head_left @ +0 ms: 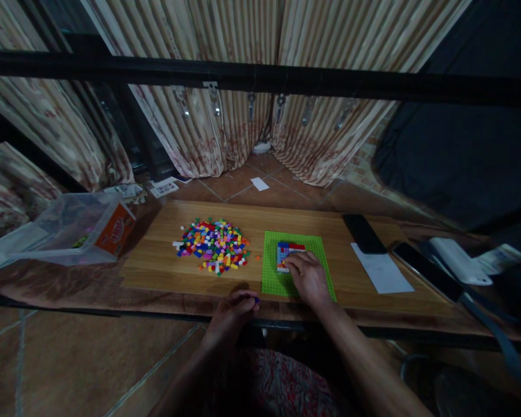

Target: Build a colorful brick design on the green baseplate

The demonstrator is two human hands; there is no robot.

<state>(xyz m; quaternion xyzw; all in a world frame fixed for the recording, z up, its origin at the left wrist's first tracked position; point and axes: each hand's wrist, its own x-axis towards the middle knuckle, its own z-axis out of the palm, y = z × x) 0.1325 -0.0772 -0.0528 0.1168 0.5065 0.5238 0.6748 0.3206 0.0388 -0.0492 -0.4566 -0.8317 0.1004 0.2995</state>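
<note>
A lime-green studded baseplate [271, 281] lies on the wooden board, bearing a small flat build of toy bricks [282, 250] in blue, red, white and light blue. My right hand [308, 278] is over the build, fingertips pinched together at its lower part. Whatever they may hold is hidden, though a yellow-orange spot shows beside them. Near the board's front edge, left of the baseplate, my left hand [234, 310] is closed on a small dark purple brick [256, 300]. A heap of loose multicoloured bricks [215, 244] spreads farther left, with one orange brick [257, 256] lying apart.
The wooden board [150, 255] rests on a low surface. A clear plastic box [76, 217] with an orange label stands left. To the right lie a black phone [363, 233], white paper [384, 272], another dark phone [428, 271] and a white device [458, 260]. A black bar [260, 72] crosses ahead.
</note>
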